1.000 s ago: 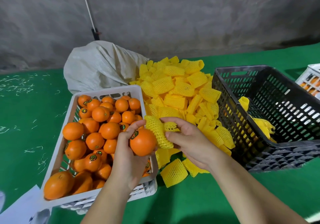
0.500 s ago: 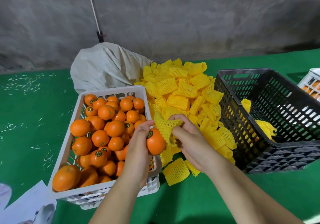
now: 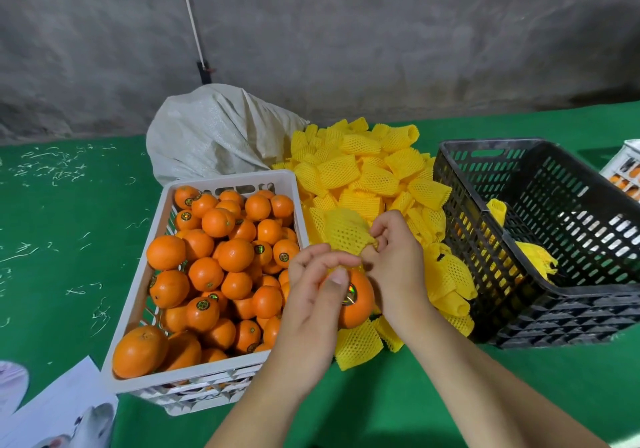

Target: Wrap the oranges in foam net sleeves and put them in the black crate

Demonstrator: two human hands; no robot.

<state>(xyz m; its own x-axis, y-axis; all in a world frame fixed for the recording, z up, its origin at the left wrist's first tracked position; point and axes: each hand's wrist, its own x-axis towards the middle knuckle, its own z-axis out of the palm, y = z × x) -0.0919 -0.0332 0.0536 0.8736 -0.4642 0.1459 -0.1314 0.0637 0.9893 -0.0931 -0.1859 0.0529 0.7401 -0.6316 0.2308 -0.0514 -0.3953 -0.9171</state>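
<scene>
While the orange [image 3: 358, 300] sits gripped in the left hand [image 3: 317, 295], thumb across its front beside the sticker, the right hand [image 3: 394, 257] pinches the bunched rim of a yellow foam net sleeve [image 3: 346, 231] directly above it. The sleeve's mouth touches the top of the fruit but covers almost none of it, so the wrapping step appears just begun. Both are held above the gap between the white crate [image 3: 221, 376] of unwrapped oranges at the near left and the heap of loose sleeves [image 3: 367, 170] at the middle of the green tabletop [image 3: 69, 274]. The black crate [image 3: 485, 157], at the right edge, holds a few wrapped pieces. The next move likely calls for stretching the mouth open and drawing it down over the fruit, then carrying it right to that crate.
</scene>
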